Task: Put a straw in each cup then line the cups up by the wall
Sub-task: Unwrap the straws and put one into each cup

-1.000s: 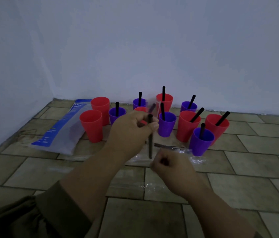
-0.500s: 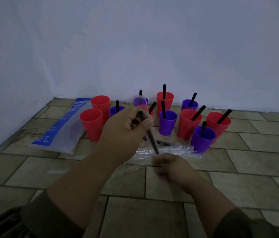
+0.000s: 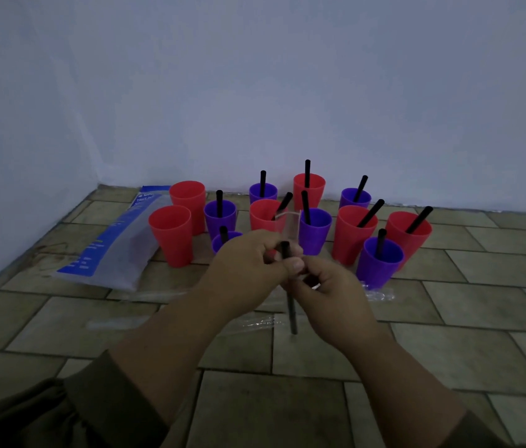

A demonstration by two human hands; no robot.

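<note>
Several red and purple cups stand on the tiled floor near the wall (image 3: pixel 287 92), most with a black straw inside. Two red cups at the left, the front one (image 3: pixel 171 234) and the rear one (image 3: pixel 188 202), show no straw. My left hand (image 3: pixel 248 270) and my right hand (image 3: pixel 329 292) meet in front of the cups. Both pinch one upright black straw (image 3: pixel 291 313). A clear wrapper (image 3: pixel 289 226) sticks up from its top end above my left fingers. A purple cup (image 3: pixel 227 239) is partly hidden behind my left hand.
A blue and white plastic bag (image 3: pixel 116 250) lies flat at the left by the side wall. Clear empty wrappers (image 3: pixel 378 294) are scattered on the tiles in front of the cups and under my hands.
My right hand has risen from the floor and joined my left hand on the straw. The straw has turned from slanted to upright and the view has dropped slightly.
</note>
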